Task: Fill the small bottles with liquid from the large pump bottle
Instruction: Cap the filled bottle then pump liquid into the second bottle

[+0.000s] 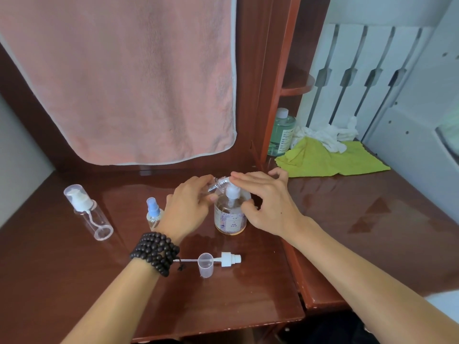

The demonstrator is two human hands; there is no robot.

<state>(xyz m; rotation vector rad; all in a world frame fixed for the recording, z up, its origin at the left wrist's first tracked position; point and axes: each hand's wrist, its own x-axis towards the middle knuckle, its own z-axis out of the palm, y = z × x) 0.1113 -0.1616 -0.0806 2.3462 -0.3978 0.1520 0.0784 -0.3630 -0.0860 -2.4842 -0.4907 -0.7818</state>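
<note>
The large pump bottle [230,214], clear with amber liquid and a white pump, stands mid-desk. My right hand [267,198] lies flat over its pump head, fingers extended. My left hand [188,207], with a dark bead bracelet on the wrist, holds a small clear bottle [216,185] tilted against the pump's spout. A small spray bottle with a blue nozzle [153,212] stands just left of my left hand. Another clear small bottle with a white pump and clear cap [87,211] stands further left. A loose white pump top [229,258] and clear cap [205,264] lie near the front.
A pink towel [124,78] hangs behind the brown wooden desk [74,269]. At the back right lie a green cloth [330,160] and crumpled white tissue [325,135], beside a green-tinted bottle [282,132]. The desk's front edge is close below my arms.
</note>
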